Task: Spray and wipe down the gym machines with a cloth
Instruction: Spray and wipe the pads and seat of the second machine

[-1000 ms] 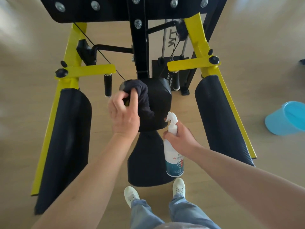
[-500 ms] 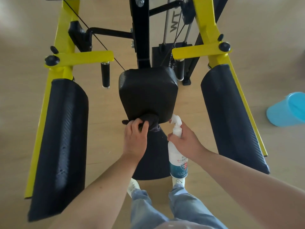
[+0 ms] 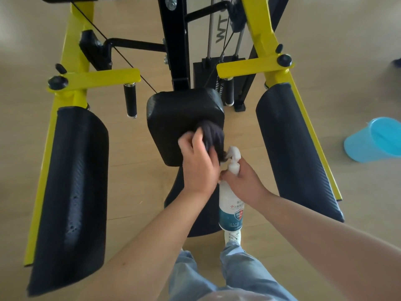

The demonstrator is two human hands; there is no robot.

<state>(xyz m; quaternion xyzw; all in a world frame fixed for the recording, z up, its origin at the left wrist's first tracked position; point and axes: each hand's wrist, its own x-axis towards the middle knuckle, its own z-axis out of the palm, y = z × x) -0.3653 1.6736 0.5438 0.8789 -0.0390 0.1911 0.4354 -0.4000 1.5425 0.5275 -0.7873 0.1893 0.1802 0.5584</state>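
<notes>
Wiping stroke on the central pad (image 3: 180, 118) of a yellow-framed gym machine (image 3: 97, 78). The left hand (image 3: 198, 164) has its grip clamped on a bunched dark cloth (image 3: 211, 135), pressed against the pad's lower right corner. The right hand (image 3: 243, 183) has its grip closed round the neck of the spray bottle (image 3: 231, 211), just beside the left hand.

Risks: the bottle's trigger head lies against or just beside the cloth's hanging tail, so a wide stroke may snag it or jog the bottle. A tightly bunched cloth covers little area and may miss the pad's edges.

Materials: the pad is a rounded rectangular cushion in black, finely grained covering. The long side pads (image 3: 71, 181) are half-rounded, similarly textured, and the left one is pale-speckled. The cloth is soft and falls in ribbed folds. The bottle is a white plastic cylinder with a teal label.
</notes>
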